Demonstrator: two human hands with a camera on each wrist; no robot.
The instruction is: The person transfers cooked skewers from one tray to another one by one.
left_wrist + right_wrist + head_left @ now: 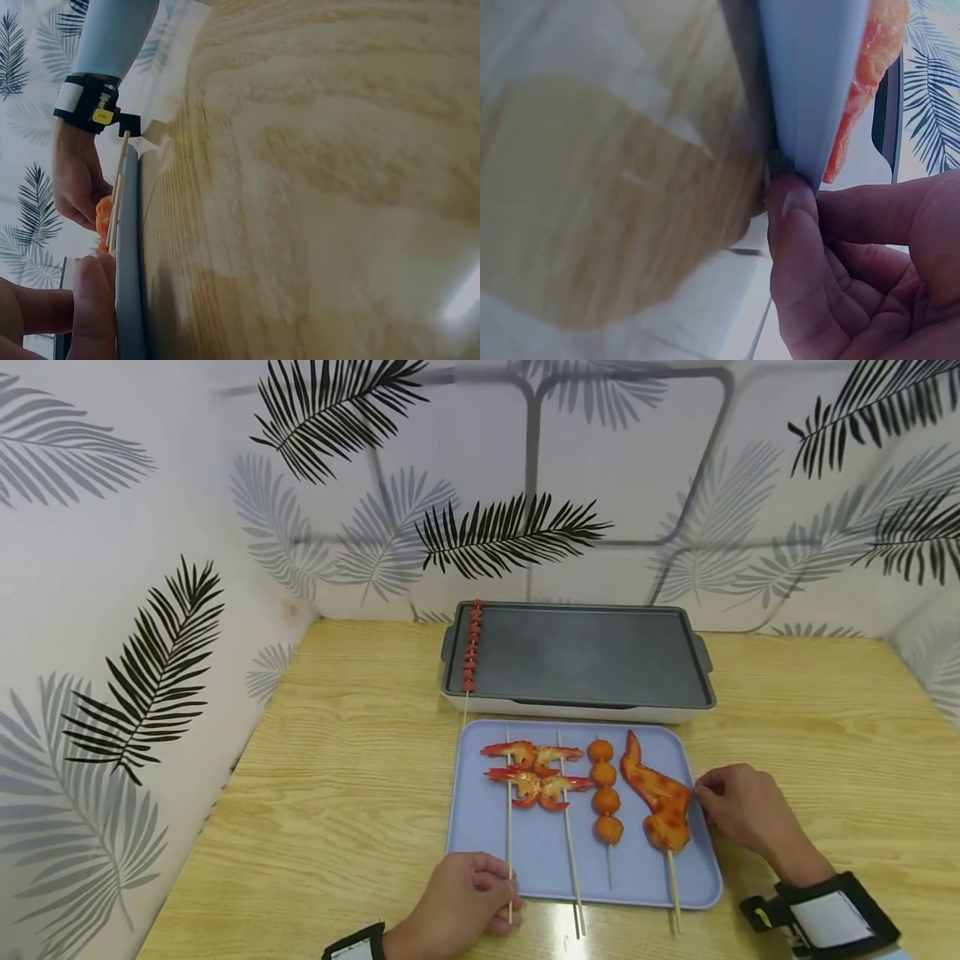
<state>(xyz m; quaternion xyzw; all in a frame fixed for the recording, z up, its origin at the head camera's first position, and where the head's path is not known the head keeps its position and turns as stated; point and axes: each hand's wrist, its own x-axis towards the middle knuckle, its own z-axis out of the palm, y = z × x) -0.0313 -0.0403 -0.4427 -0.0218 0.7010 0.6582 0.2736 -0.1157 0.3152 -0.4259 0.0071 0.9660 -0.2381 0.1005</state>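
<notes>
My left hand is at the front edge of a pale blue tray. Its thumb and fingers pinch the left stick of a two-stick shrimp skewer, whose orange-red shrimp lie on the tray. In the left wrist view, my left fingertips are right above the tray's rim. At the tray's right side, my right hand pinches the rim with thumb and forefinger, as the right wrist view shows. A chicken wing skewer lies nearest that hand. Beside it is a skewer of orange balls.
Behind the tray stands a dark rectangular griddle with a white base. A thin skewer of red pieces lies along its left side, its stick reaching over the front edge. The wooden table meets leaf-patterned walls.
</notes>
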